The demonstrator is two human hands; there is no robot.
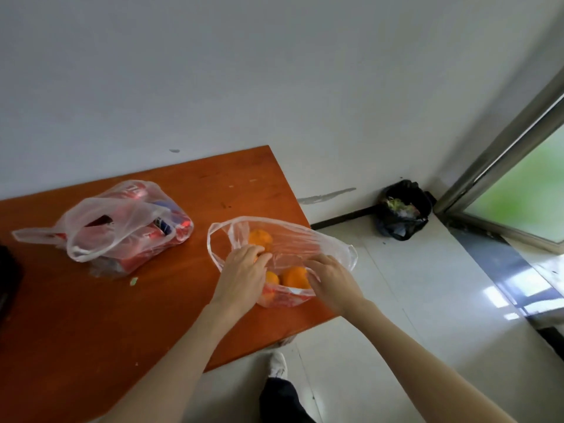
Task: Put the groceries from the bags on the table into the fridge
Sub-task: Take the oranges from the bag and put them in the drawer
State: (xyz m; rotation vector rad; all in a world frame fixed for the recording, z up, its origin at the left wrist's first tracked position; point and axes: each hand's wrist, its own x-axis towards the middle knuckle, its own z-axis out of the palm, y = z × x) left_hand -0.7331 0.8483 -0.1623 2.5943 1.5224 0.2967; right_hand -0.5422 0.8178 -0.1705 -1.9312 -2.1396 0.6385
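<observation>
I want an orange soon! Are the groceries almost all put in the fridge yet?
Not yet. Nothing looks put away: the bag of red cans lies full and untouched on the table. Right now the left hand and right hand are reaching into the open bag of oranges, where three oranges show. Both bags are left to empty, and no fridge is in view.

Thin clear plastic bags [128, 221] (wooden table [91, 315])
</observation>
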